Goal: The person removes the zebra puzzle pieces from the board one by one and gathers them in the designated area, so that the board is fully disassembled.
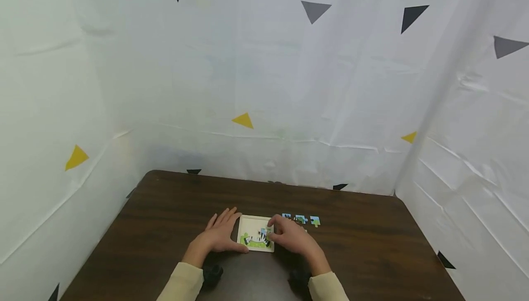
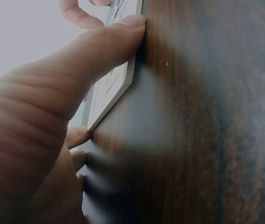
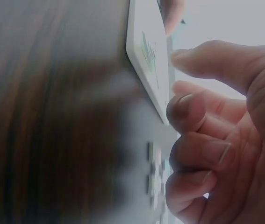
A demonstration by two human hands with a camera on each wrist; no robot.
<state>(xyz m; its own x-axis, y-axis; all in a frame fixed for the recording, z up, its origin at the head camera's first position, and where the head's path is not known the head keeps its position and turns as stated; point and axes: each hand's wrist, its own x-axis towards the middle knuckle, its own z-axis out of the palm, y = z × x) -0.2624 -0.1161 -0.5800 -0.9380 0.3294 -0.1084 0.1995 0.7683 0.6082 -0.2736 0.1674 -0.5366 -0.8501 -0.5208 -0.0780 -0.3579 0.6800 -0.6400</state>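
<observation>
A pale square puzzle tray [image 1: 249, 222] lies on the dark wooden table, with joined pieces along its near side showing green ground and zebra stripes. My left hand [image 1: 221, 238] is spread at the tray's left side. Its thumb presses the near edge, and a fingertip touches a corner in the left wrist view. Over the tray's right part, my right hand [image 1: 292, 235] has thumb and index finger on opposite sides of a small blue puzzle piece [image 1: 265, 231]. The right wrist view shows its other fingers curled, but the piece between the fingertips is hard to make out there.
Several loose puzzle pieces [image 1: 301, 219] in blue and green lie on the table [image 1: 363, 241] beyond the right hand, some partly hidden by it. White sheets [image 1: 264, 85] with coloured triangles hang behind the table and at both sides.
</observation>
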